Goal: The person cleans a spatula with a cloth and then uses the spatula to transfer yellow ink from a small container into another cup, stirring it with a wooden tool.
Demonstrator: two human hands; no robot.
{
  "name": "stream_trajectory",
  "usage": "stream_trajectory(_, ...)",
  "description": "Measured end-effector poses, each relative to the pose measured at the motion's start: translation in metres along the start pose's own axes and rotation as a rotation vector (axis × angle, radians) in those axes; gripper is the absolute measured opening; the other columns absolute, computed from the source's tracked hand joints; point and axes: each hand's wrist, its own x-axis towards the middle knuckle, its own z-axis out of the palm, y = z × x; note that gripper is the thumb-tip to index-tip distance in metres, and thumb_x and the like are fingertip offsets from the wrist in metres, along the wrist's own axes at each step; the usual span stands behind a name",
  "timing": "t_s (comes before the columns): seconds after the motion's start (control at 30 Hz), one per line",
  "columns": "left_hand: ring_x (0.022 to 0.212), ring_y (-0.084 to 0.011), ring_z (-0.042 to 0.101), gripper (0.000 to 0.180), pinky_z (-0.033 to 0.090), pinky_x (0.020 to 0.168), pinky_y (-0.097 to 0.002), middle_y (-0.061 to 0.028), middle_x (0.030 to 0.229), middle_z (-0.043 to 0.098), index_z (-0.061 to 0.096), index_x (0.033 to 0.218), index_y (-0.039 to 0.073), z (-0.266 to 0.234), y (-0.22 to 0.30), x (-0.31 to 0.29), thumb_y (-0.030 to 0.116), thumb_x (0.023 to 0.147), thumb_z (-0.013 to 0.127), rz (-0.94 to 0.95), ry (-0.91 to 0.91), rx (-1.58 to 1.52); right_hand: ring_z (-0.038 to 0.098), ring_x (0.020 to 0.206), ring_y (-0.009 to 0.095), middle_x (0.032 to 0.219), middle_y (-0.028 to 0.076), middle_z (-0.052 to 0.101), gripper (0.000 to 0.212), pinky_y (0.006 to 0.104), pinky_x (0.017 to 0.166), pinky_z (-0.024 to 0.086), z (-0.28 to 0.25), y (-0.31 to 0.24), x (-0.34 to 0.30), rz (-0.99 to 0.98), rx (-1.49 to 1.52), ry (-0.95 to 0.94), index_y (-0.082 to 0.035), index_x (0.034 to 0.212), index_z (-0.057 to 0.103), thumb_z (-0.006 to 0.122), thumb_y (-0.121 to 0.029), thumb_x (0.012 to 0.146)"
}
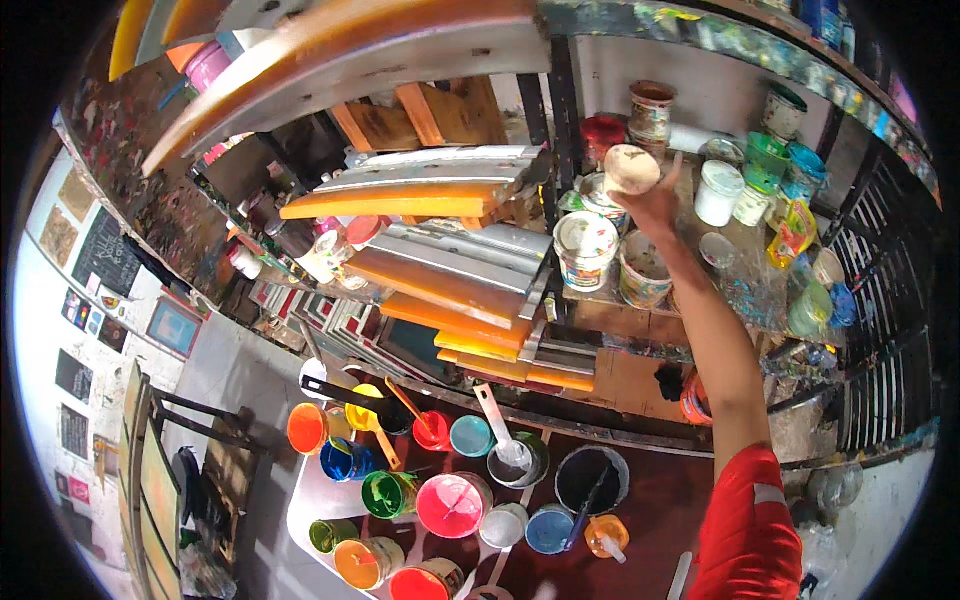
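Observation:
My right hand is stretched up toward a cluttered shelf, with a red sleeve at the shoulder. It grips a round pale lid or tub from below, held above several paint-stained tubs. A white tub and another open tub stand just under the hand. My left hand is out of sight.
Orange-edged squeegees lie stacked on racks to the left of the shelf. Below, a dark table carries several open ink pots in orange, blue, green, pink and black, some with spatulas. More jars crowd the shelf at right. Metal bars stand at far right.

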Motion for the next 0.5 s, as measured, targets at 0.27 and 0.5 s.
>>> stream_trajectory(0.27, 0.097, -0.0281, 0.064, 0.042, 0.049, 0.084, -0.0417, -0.0128, 0.109, 0.068, 0.06, 0.117, 0.003, -0.004, -0.028, -0.042, 0.034, 0.1, 0.036, 0.092, -0.036, 0.001, 0.046, 0.125, 0.033, 0.138, 0.022, 0.038, 0.135, 0.0445, 0.109, 0.034, -0.173, -0.109, -0.208, -0.017, -0.089, -0.148, -0.003, 0.15, -0.005, 0.091, -0.025, 0.057)
stream_trajectory(0.5, 0.098, -0.0278, 0.063, 0.043, 0.049, 0.085, -0.0413, -0.013, 0.11, 0.068, 0.06, 0.117, 0.003, -0.003, -0.167, -0.156, 0.034, 0.1, 0.036, 0.265, -0.256, -0.004, 0.031, 0.13, 0.044, 0.14, 0.03, 0.026, 0.14, 0.0533, 0.11, 0.026, -0.313, -0.233, -0.463, 0.125, -0.124, -0.384, 0.006, 0.147, 0.001, 0.092, -0.041, 0.051)
